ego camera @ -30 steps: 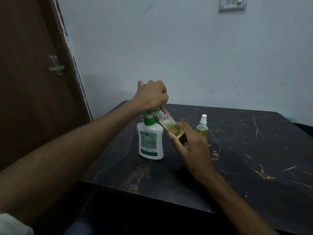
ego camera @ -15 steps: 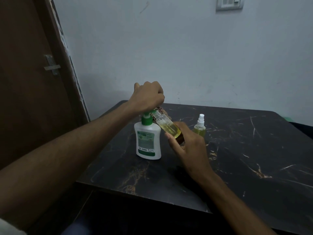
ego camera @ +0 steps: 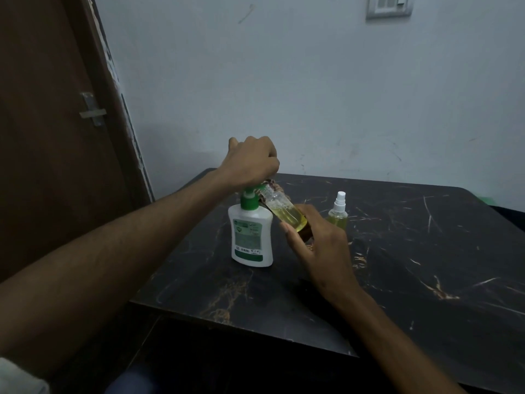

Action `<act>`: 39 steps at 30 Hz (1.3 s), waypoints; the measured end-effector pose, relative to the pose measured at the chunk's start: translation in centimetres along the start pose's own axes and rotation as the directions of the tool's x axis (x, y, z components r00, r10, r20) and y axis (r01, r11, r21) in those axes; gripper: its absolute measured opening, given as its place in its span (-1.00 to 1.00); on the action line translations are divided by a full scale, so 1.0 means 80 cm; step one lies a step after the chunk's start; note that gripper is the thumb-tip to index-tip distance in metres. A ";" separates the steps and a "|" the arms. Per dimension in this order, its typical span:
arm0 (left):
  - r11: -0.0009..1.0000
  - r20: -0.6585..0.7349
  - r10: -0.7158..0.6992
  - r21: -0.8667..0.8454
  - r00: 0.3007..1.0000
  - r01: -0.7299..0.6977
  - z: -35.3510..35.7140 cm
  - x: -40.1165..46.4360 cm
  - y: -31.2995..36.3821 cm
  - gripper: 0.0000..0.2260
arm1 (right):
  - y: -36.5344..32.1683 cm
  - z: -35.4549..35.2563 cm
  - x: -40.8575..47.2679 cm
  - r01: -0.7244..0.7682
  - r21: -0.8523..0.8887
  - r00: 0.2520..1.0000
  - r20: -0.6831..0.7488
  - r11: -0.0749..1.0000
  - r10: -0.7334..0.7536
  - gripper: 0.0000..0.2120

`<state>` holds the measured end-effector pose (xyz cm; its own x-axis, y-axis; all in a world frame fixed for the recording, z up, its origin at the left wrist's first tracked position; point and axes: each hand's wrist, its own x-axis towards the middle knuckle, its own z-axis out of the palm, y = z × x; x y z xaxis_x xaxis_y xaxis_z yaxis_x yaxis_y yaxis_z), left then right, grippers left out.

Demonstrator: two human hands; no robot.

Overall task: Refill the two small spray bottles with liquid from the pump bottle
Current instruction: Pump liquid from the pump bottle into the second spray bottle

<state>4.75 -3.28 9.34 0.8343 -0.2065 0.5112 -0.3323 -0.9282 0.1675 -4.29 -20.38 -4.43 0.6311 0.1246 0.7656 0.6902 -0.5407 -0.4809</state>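
Pump bottle (ego camera: 251,237) stands upright on the table (ego camera: 412,265), near its back-left corner. Left hand (ego camera: 251,163) sits on top of the green pump head, fingers curled down over it, a fist-like grip clamped on the pump, prob. so the palm can press straight down w/o tipping the bottle.

Right hand (ego camera: 318,243) holds the open spray bottle (ego camera: 285,213), fingers and thumb wrapped round its lower end. Bottle is tilted, neck pointing up-left right at the pump spout, so liquid can drop into the narrow mouth. Whether neck and nozzle actually touch is hard to tell: the left hand hides the joint. Yellowish liquid pools in its lower part, approx half full.

Second spray bottle (ego camera: 338,213) stands upright w/ white sprayer on, just beyond the right hand, apart from it, parked out of the way. It shows yellow-green liquid inside; I judge it either done or waiting.

Step in hand: pumping into the first bottle. Risk: small mouth, easy spill if the tilt drifts.
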 end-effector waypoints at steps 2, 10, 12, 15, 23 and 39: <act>1.000 -0.008 0.003 0.008 1.000 -0.003 -0.003 0.001 0.001 -0.76 | 0.000 0.000 0.000 -0.003 -0.001 1.000 -0.002 1.000 0.003 -0.67; 1.000 -0.020 0.007 0.019 1.000 -0.007 0.001 -0.003 0.004 -0.81 | -0.002 0.000 0.001 0.013 0.019 1.000 -0.009 1.000 -0.013 -0.66; 1.000 -0.018 0.003 0.019 1.000 -0.002 0.000 -0.002 0.003 -0.80 | -0.002 0.000 0.001 0.014 0.020 1.000 -0.014 1.000 -0.014 -0.66; 1.000 -0.020 0.012 0.018 1.000 -0.012 -0.002 0.001 0.001 -0.78 | -0.001 0.000 0.000 0.010 0.020 1.000 -0.014 1.000 -0.010 -0.68; 1.000 -0.010 0.012 0.020 1.000 -0.012 0.003 0.000 0.000 -0.77 | 0.000 0.001 0.001 -0.002 0.020 1.000 -0.001 1.000 0.002 -0.65; 0.999 -0.031 0.024 0.028 0.999 -0.023 -0.002 0.002 0.001 -0.78 | -0.003 -0.002 0.000 -0.009 0.034 1.000 0.005 0.999 0.008 -0.67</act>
<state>4.78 -3.34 9.53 0.8120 -0.2186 0.5412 -0.3388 -0.9316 0.1320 -4.51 -20.39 -4.23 0.6386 0.1240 0.7595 0.6965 -0.5129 -0.5018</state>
